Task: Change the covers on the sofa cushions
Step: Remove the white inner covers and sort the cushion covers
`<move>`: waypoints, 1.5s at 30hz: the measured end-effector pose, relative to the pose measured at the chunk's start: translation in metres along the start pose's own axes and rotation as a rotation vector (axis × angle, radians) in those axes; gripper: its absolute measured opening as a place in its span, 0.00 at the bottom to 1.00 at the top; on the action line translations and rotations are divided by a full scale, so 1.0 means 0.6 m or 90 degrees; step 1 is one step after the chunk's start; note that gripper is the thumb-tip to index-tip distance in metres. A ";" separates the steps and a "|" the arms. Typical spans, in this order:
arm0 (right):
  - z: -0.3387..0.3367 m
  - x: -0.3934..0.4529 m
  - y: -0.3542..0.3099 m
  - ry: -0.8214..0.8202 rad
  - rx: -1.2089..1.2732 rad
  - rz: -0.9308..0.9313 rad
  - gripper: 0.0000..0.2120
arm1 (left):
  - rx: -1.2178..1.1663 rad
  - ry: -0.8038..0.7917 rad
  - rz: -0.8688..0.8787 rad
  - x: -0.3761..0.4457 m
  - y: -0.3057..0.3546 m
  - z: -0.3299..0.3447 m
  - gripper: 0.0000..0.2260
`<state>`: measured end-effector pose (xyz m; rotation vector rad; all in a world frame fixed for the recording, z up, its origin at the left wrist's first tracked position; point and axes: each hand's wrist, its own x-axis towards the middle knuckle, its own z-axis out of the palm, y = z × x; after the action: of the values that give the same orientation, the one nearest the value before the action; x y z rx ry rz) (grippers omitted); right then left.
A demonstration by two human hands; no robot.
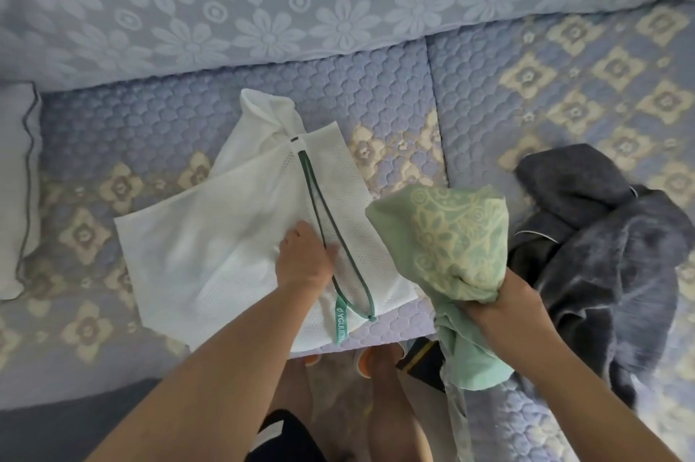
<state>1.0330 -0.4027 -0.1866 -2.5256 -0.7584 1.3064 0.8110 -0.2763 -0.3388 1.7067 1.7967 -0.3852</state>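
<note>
While we stand at the sofa seat [158,130], our left hand [305,258] rests on a white mesh laundry bag [225,236] lying flat on it, fingers curled at the edge of its dark green zipper opening [331,232]; the grip looks like a pinch on the bag. Our right hand [504,296] holds a bunched green patterned cushion cover [447,236] just right of the bag, grip closed round the fabric. A dark grey cloth [601,232] lies heaped further right. A pale cushion [18,179] sits at the left edge.
</note>
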 end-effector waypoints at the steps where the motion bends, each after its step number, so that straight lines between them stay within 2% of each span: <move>1: 0.004 0.006 -0.007 0.000 0.006 -0.002 0.12 | -0.007 0.003 -0.034 0.006 -0.004 0.004 0.25; 3: 0.006 0.013 -0.015 -0.004 0.004 -0.005 0.12 | 0.000 0.003 -0.046 0.016 -0.008 0.003 0.18; 5: 0.008 0.018 -0.019 -0.013 -0.009 -0.010 0.12 | -0.058 -0.005 -0.055 0.020 -0.013 -0.008 0.10; 9: 0.008 0.015 -0.028 -0.002 -0.014 -0.019 0.13 | -0.344 0.009 -0.141 -0.020 -0.029 -0.038 0.11; 11: 0.011 0.013 -0.030 0.018 -0.019 -0.049 0.12 | -0.418 0.023 -0.157 -0.065 -0.036 -0.049 0.11; 13: 0.023 0.017 -0.040 0.012 -0.082 -0.143 0.11 | -0.450 0.035 -0.144 -0.110 -0.041 -0.057 0.13; 15: 0.052 0.028 -0.058 -0.061 -0.272 -0.290 0.14 | -0.461 0.083 -0.102 -0.135 -0.054 -0.060 0.13; 17: 0.089 0.045 -0.080 -0.152 -0.482 -0.424 0.17 | -0.467 0.132 -0.053 -0.143 -0.066 -0.063 0.10; 19: 0.121 0.062 -0.106 -0.218 -0.587 -0.507 0.19 | -0.507 0.142 -0.013 -0.145 -0.076 -0.080 0.08; 22: 0.150 0.086 -0.137 -0.246 -0.677 -0.623 0.28 | -0.606 0.103 0.110 -0.151 -0.078 -0.112 0.14; 24: 0.167 0.100 -0.162 -0.241 -0.743 -0.705 0.29 | -0.605 0.064 0.183 -0.149 -0.084 -0.111 0.11; 25: 0.175 0.106 -0.179 -0.244 -0.760 -0.714 0.31 | -0.588 0.049 0.175 -0.145 -0.089 -0.106 0.08; 26: 0.186 0.109 -0.198 -0.255 -0.748 -0.691 0.33 | -0.572 0.043 0.144 -0.144 -0.092 -0.105 0.08; 28: 0.211 0.108 -0.240 -0.305 -0.679 -0.557 0.32 | -0.549 0.052 0.083 -0.144 -0.096 -0.116 0.10; 31: 0.249 0.110 -0.283 -0.421 -0.435 -0.348 0.13 | -0.542 0.073 0.080 -0.146 -0.098 -0.142 0.11; 33: 0.265 0.109 -0.287 -0.480 -0.341 -0.299 0.08 | -0.515 0.062 0.092 -0.147 -0.101 -0.156 0.08; 36: 0.286 0.107 -0.270 -0.526 -0.232 -0.283 0.07 | -0.483 0.025 0.097 -0.147 -0.107 -0.164 0.13; 37: 0.290 0.109 -0.256 -0.496 -0.109 -0.244 0.09 | -0.462 0.018 0.089 -0.146 -0.108 -0.164 0.14; 38: 0.290 0.107 -0.243 -0.419 0.057 -0.179 0.14 | -0.427 0.023 0.077 -0.141 -0.113 -0.161 0.13; 39: 0.285 0.104 -0.226 -0.291 0.192 -0.095 0.15 | -0.384 0.033 0.067 -0.136 -0.117 -0.160 0.12; 40: 0.278 0.101 -0.202 -0.137 0.265 -0.022 0.14 | -0.341 0.044 0.063 -0.129 -0.123 -0.157 0.11; 41: 0.266 0.095 -0.174 -0.004 0.263 0.032 0.11 | -0.295 0.053 0.076 -0.122 -0.128 -0.156 0.09; 42: 0.260 0.089 -0.136 0.077 0.240 0.084 0.09 | -0.238 0.057 0.103 -0.115 -0.132 -0.157 0.07; 43: 0.257 0.082 -0.095 0.102 0.217 0.126 0.10 | -0.178 0.062 0.130 -0.108 -0.135 -0.161 0.07; 45: 0.269 0.060 -0.031 0.026 0.205 0.207 0.13 | -0.050 0.099 0.192 -0.084 -0.129 -0.173 0.13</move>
<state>0.9137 -0.3775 -0.2998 -2.4650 -0.1133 1.3362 0.7098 -0.2632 -0.2446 1.9578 1.5997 -0.0540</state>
